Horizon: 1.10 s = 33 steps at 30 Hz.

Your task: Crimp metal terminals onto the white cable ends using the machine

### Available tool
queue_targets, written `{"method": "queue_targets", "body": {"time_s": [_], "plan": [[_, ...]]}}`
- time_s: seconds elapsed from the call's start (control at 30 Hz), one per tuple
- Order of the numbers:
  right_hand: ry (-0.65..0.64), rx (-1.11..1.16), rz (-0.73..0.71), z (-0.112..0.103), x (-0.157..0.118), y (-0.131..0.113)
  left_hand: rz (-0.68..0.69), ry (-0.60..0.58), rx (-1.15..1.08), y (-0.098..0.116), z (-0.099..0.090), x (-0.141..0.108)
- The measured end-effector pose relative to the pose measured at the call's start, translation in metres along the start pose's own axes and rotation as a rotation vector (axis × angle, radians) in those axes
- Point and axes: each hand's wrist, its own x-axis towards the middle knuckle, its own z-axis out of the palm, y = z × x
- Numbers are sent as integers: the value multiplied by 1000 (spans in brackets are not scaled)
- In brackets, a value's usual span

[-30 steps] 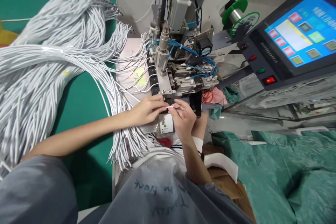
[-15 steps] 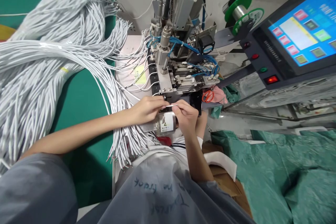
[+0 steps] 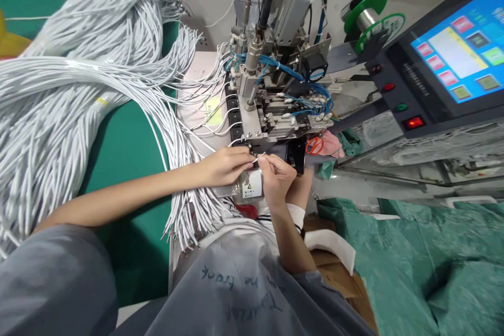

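Between my hands stretches the short end of a white cable (image 3: 258, 158), in front of the machine. My left hand (image 3: 228, 166) pinches the cable from the left, fingers closed. My right hand (image 3: 277, 174) is closed in a pinch on the tip at the right. Just below the fingers sits a clear container with a white label (image 3: 251, 185). Behind them stands the machine (image 3: 252, 110), with metal cylinders, blue air tubes and a row of black clamps (image 3: 235, 115) that white cables run into. The fingers hide the cable's very tip.
Bundles of white cables (image 3: 98, 21) cover much of the green table (image 3: 129, 257) at left. More cable ends (image 3: 189, 215) hang at the near edge. On the right are a control screen (image 3: 460, 58), a wire spool (image 3: 366, 16), orange-handled scissors (image 3: 315, 145) and green sheeting (image 3: 413, 252).
The cable end between my fingers has gone from nearly level to slanting up toward the right. My right hand has turned slightly. The whole view has shifted a little.
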Motion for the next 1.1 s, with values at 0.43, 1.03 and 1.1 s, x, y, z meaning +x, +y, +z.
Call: {"method": "queue_targets", "body": {"time_s": [0.43,1.03,1.1], "plan": [[-76,-92,-38,1,12,10,-65,-36,196,-10,12,-4],[-238,132,310,-6,27,69,-125,-419,439,-19,17,-3],[-236,143,321,-6,27,68,-102,-421,443,-19,17,-3]]}}
